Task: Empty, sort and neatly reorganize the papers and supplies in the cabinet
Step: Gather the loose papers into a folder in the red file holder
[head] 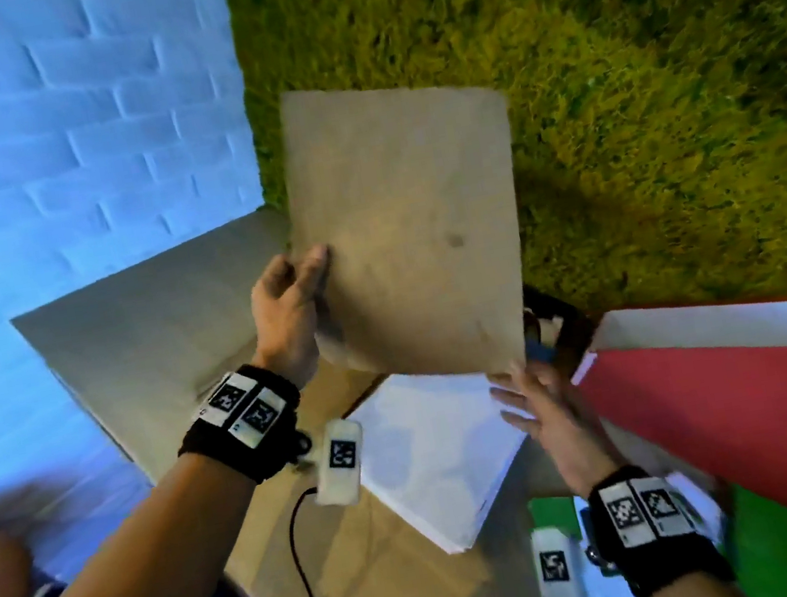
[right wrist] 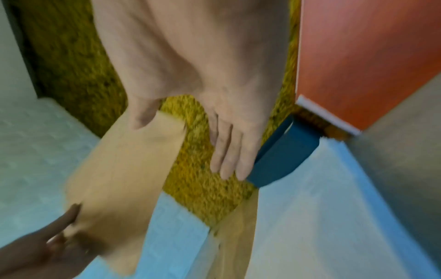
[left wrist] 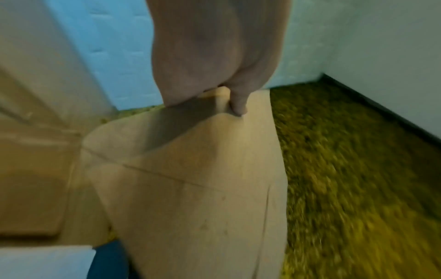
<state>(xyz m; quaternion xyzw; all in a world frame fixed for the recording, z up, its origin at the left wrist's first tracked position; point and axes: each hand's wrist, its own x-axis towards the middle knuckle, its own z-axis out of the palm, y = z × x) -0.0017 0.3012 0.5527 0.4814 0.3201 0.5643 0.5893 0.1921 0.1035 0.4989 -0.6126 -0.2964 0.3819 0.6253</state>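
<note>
While the left hand (head: 290,310) is pinching the brown envelope (head: 410,238) by its left edge, the head view is showing the envelope lifted above a white paper stack (head: 438,452) lying on the wooden surface (head: 377,587), with green carpet (head: 634,101) beyond. The right hand (head: 539,417) is reaching up with fingers spread and relaxed, gripping nothing, just under the envelope's near right corner. A one-sided pinch is likely letting the envelope sag or swing, so it could slip and land crooked on the stack.

From the left wrist, the thumb and fingers (left wrist: 238,105) are squeezing the envelope's (left wrist: 203,188) edge so that the paper is buckling there; a harder squeeze is risking a crease.

From the right wrist, the right hand's fingers (right wrist: 229,154) are lying straight and loose, with the thumb touching the envelope (right wrist: 124,169) and a blue object (right wrist: 284,156) just beside the fingertips, near a red panel (right wrist: 369,56). A careless sweep could be knocking that blue object. Motion blur is hiding finer detail.
</note>
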